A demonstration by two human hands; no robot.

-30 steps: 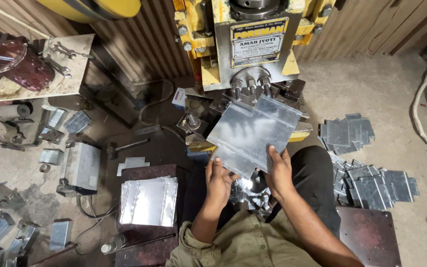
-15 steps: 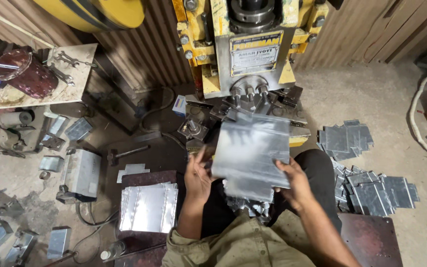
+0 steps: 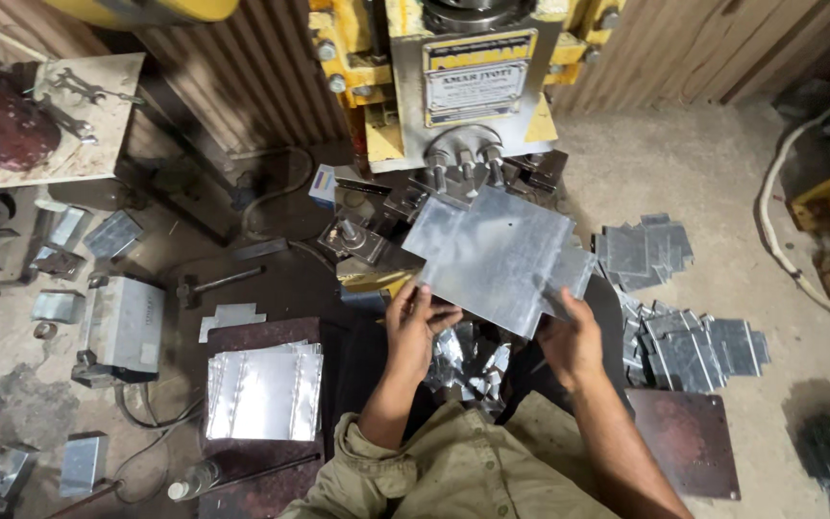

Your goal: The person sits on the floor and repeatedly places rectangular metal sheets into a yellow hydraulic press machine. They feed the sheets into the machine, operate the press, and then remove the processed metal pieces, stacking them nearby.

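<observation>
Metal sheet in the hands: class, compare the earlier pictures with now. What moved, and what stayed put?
The metal sheet has been turned in the grip and lies more tilted, its far edge near the press. The left hand shifted along the near-left edge; the right hand holds the near-right corner. Nothing was let go. The sheet stack and cut pieces stayed put.

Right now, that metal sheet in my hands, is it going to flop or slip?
Probably stiff: the metal sheet stays flat though the left hand and right hand hold only its near edge. Likely light. Its shiny surface may slip, and the cut edges look sharp.
</observation>
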